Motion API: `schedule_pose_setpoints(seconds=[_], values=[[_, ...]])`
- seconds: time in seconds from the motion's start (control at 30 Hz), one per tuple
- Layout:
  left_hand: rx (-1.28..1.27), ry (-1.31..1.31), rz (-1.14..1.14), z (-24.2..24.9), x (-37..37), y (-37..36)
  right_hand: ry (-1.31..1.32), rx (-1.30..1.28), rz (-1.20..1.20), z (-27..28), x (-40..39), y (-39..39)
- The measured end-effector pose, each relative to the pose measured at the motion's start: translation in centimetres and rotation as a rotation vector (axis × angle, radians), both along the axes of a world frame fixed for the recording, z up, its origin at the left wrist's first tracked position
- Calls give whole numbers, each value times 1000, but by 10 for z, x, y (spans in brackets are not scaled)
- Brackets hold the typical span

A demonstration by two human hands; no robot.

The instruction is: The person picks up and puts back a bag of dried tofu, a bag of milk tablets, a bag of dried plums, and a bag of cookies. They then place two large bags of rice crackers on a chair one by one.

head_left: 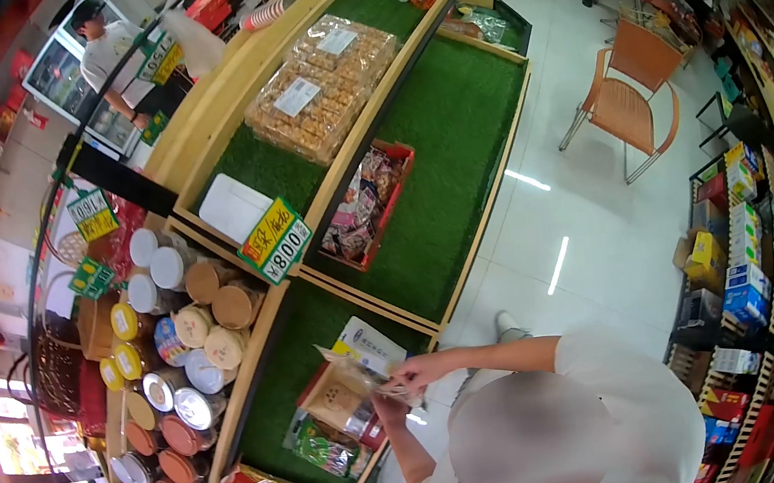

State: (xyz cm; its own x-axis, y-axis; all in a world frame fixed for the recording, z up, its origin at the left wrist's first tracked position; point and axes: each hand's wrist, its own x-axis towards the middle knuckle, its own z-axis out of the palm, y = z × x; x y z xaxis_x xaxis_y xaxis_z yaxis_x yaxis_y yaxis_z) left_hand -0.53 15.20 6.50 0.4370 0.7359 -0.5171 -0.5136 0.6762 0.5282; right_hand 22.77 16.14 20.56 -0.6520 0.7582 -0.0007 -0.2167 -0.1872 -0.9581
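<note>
My right hand [417,371] reaches across from the upper side, its fingers closed on a crinkled clear plastic bag [407,395]. Just below it, my left hand [390,409] is closed on the same plastic, the two hands close together. Right beside them, a brown kraft-coloured package [339,397] sits at the green-lined shelf's front edge. A white and yellow printed packet [366,345] lies behind the hands. Near the left hand are green snack packets [326,448]. The fingers partly hide the bag.
Lidded jars [196,408] crowd the left display. Clear boxes of pastries [322,84] and a red box of wrapped sweets [370,205] sit on green matting. A chair [627,97] stands on the tiled floor, stocked shelves [744,282] at right. A person [109,63] stands behind the counter.
</note>
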Motion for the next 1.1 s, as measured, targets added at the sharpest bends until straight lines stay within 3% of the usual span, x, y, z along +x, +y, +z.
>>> schedule_pose_setpoints(seconds=[0.07, 0.1, 0.23, 0.37, 0.5, 0.6, 0.77, 0.83, 0.9, 0.97, 1.07, 1.1], values=[[-252, -41, 210, 29, 14, -8, -71, -107, -16, 14, 31, -8], [-210, -89, 191, 75, 35, -10, -107, -161, -23, 18, 46, -12], [-302, -39, 292, 36, 32, -16, -192, -77, -110, 4, 87, -22], [-284, 97, 366, 44, 61, -10, -225, -85, -248, 4, 126, -31], [23, 178, 269, 64, 110, 4, -313, 162, -295, -22, 166, -40], [307, 384, 226, 82, 156, 2, -374, 41, -370, -39, 202, -51], [323, 425, 224, 106, 260, 14, -328, -265, -303, -34, 279, -68], [750, 884, -49, 70, 283, 21, -364, -334, -255, -4, 318, -79], [592, 649, -54, 70, 325, 18, -379, -414, -284, -3, 355, -88], [342, 343, 22, 95, 384, 15, -364, -477, -370, -36, 381, -99], [123, 112, -50, 134, 465, 17, -388, -455, -510, -19, 435, -118], [205, 104, -114, 127, 483, 22, -377, -470, -558, -15, 451, -124]])
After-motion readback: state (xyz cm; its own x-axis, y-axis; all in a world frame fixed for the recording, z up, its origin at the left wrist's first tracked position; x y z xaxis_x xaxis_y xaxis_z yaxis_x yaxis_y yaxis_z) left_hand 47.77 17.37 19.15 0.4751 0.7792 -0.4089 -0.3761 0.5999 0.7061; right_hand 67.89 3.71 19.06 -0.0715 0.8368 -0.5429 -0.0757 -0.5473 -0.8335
